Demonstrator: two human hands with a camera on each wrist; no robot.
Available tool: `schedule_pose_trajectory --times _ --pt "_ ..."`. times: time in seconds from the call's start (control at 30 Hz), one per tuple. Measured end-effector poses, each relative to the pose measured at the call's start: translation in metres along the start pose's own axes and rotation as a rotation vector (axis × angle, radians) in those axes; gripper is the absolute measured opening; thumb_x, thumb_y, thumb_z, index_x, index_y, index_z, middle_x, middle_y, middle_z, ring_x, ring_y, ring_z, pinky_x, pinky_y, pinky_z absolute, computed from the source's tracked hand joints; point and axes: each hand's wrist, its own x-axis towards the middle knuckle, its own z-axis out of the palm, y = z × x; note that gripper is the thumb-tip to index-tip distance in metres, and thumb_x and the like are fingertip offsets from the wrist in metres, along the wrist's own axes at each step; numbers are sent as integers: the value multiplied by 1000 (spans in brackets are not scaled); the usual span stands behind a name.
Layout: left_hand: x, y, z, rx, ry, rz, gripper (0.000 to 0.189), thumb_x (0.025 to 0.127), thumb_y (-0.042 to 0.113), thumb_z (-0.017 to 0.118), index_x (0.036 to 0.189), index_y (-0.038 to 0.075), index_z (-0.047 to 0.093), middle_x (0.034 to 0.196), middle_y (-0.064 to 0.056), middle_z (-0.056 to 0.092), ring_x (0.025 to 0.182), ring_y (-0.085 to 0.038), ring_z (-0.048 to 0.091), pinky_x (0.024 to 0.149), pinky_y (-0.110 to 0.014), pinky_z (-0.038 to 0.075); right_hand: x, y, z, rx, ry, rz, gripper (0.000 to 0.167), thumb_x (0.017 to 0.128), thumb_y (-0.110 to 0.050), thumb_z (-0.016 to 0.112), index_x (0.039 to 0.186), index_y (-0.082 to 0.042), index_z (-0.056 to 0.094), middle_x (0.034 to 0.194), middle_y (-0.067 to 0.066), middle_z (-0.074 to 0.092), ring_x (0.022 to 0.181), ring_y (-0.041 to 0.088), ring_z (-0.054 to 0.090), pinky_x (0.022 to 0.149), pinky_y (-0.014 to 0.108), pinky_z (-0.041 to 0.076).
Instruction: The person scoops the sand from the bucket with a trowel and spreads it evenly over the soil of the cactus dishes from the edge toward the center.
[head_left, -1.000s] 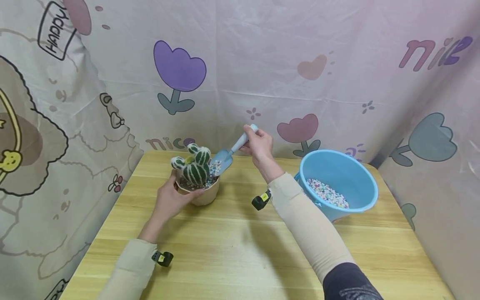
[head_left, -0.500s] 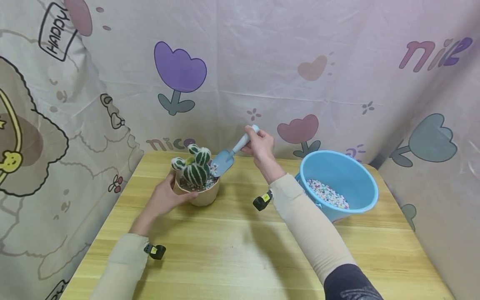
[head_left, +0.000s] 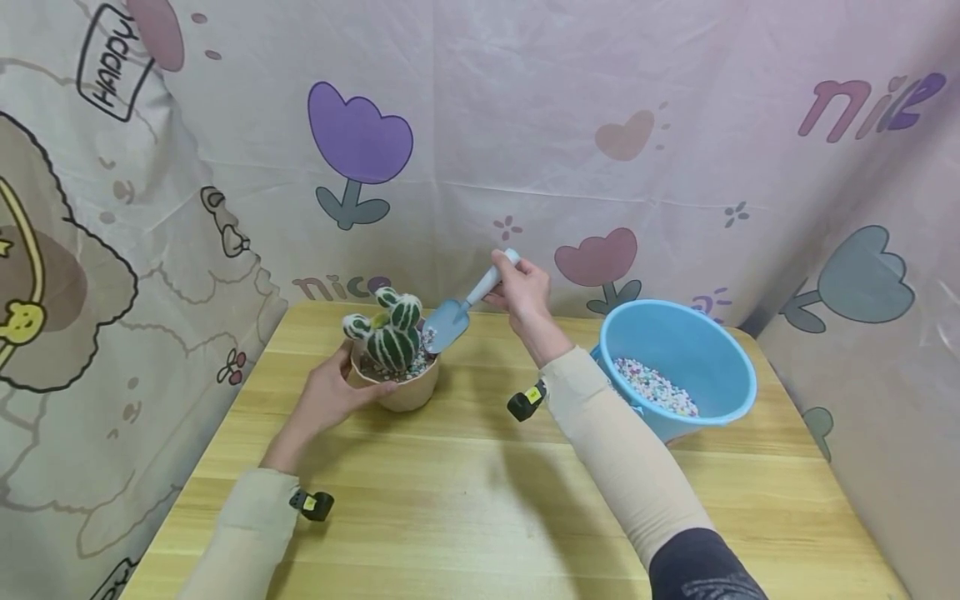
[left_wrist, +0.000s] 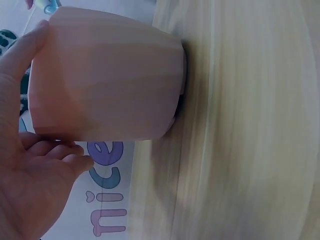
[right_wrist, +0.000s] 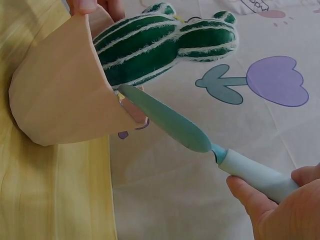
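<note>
A pale peach flowerpot (head_left: 411, 393) stands at the back left of the wooden table, holding a green cactus (head_left: 393, 347) with white fuzzy stripes. Small multicoloured pebbles (head_left: 415, 371) lie around the cactus base. My left hand (head_left: 330, 396) grips the pot at its rim, thumb on the near side, as the left wrist view also shows beside the pot wall (left_wrist: 110, 80). In my right hand (head_left: 523, 293) is a light blue trowel (head_left: 447, 323), held by its handle (right_wrist: 257, 172). The trowel slants down, its blade tip just inside the pot's right rim; a few pebbles show at the blade.
At the right of the table (head_left: 450, 508) stands a large blue bucket (head_left: 693, 354) with more coloured pebbles (head_left: 654, 385) in its bottom. A printed cloth (head_left: 480, 125) hangs close behind the table and along both sides.
Most of the pebbles on the trowel blade have slid into the pot. The trowel has shifted slightly right. My left wrist has moved a little left, with the hand still on the rim.
</note>
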Motion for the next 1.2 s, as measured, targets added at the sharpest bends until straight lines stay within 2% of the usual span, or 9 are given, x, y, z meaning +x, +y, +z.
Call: schedule_pose_trajectory --times 0.23,0.47,0.67,0.8,0.9,1.07,1.2 --pt "-1 3 6 -56 28 0 121 84 49 88 167 0 15 168 -31 28 154 -47 35 125 -55 37 -1 -1 1 10 -1 -6 35 101 -32 73 118 -2 74 77 8 71 67 17 76 93 51 64" --pt "-2 6 12 -47 79 17 112 82 49 90 164 4 30 163 -29 41 151 -45 43 123 -55 41 -3 -2 0 4 -2 -7 31 101 -32 73 111 -3 74 78 8 70 67 15 75 92 48 65" --pt "-4 8 16 -31 107 0 116 81 52 90 166 4 26 163 -30 40 152 -44 42 124 -56 40 -4 -2 1 9 -12 -12 26 100 -32 74 102 -6 74 78 8 69 67 16 74 85 43 68" --pt "-5 8 19 -24 127 -9 113 80 55 89 163 4 31 161 -30 44 150 -45 44 123 -58 42 -4 -3 2 13 -18 -19 24 100 -32 75 97 -8 73 77 7 68 67 17 73 83 42 68" --pt "-6 10 22 -11 143 -17 110 80 58 88 160 3 36 159 -30 47 149 -46 45 122 -60 42 -4 -5 2 9 -16 -22 24 99 -32 75 99 -7 74 77 8 68 67 17 73 82 42 69" --pt "-10 14 26 -3 173 -29 106 80 58 88 157 5 39 155 -31 51 146 -48 48 120 -64 43 -6 -7 5 -5 -17 -36 32 99 -31 75 112 -1 74 78 8 71 69 19 75 78 39 69" --pt "-11 16 29 0 203 -25 107 80 57 89 159 7 38 153 -31 53 143 -49 50 118 -66 44 -7 -7 7 0 -20 -49 30 99 -30 76 109 -2 74 77 8 70 72 22 75 76 37 69"
